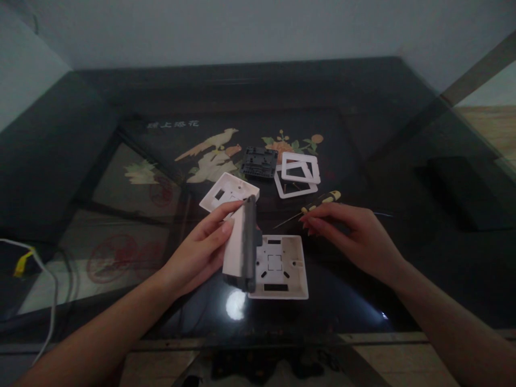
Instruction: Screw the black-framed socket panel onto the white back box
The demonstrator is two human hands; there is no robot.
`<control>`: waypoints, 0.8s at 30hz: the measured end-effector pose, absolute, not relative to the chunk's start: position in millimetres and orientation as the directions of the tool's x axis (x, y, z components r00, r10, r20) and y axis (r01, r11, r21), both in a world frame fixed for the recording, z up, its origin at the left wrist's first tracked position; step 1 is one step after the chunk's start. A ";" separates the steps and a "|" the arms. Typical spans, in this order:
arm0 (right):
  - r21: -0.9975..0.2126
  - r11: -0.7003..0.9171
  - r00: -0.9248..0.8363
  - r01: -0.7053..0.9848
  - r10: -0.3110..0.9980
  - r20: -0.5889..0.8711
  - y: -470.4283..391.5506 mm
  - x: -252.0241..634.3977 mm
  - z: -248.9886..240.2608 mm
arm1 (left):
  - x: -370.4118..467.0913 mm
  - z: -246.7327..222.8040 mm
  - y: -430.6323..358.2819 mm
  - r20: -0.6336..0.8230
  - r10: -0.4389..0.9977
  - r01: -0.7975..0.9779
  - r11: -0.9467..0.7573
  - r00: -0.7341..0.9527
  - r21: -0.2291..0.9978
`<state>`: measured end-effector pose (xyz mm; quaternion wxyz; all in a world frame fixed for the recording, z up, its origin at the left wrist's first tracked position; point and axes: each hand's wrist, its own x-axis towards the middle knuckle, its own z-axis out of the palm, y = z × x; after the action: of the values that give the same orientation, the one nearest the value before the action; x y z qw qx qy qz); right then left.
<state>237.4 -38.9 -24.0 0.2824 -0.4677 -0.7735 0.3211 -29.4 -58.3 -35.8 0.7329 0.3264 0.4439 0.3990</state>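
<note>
My left hand [201, 250] holds a white and grey switch panel [241, 244] on edge, upright above the table. Just right of it lies a white mounting box [282, 266], open side up. My right hand [355, 234] hovers low over the table, its fingertips at the yellow and black handle of a screwdriver [318, 203] that lies on the glass; whether the fingers grip it I cannot tell.
Further back lie a white cover plate [228, 192], a dark grey switch module [258, 162] and two white frames [298, 173]. The dark glass table [403, 177] has painted birds and flowers. A white cable with a yellow plug [24, 260] lies at the left edge.
</note>
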 end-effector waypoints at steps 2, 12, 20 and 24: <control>-0.698 0.471 -0.428 0.539 0.867 0.254 -42.9 235.6 -23.2 | -27.7 -34.7 -58.9 -0.324 0.911 -0.166 0.371 0.253 0.914; -0.562 0.720 -0.645 0.408 0.663 0.381 -74.3 218.6 -31.1 | -20.9 -30.3 -62.4 -0.231 0.941 0.079 0.218 0.247 0.973; -0.578 0.696 -0.653 0.427 0.679 0.336 -73.5 217.9 -38.6 | -20.7 -29.7 -62.9 -0.179 0.956 0.177 0.140 0.232 0.974; -0.599 0.687 -0.666 0.412 0.675 0.316 -68.8 220.1 -36.7 | -21.4 -27.8 -62.2 -0.199 0.946 0.155 0.163 0.255 0.974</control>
<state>220.1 -68.8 -36.7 0.2669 -0.3094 -0.8787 0.2467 -21.4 -62.2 -27.8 0.5730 0.5470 0.5032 0.3452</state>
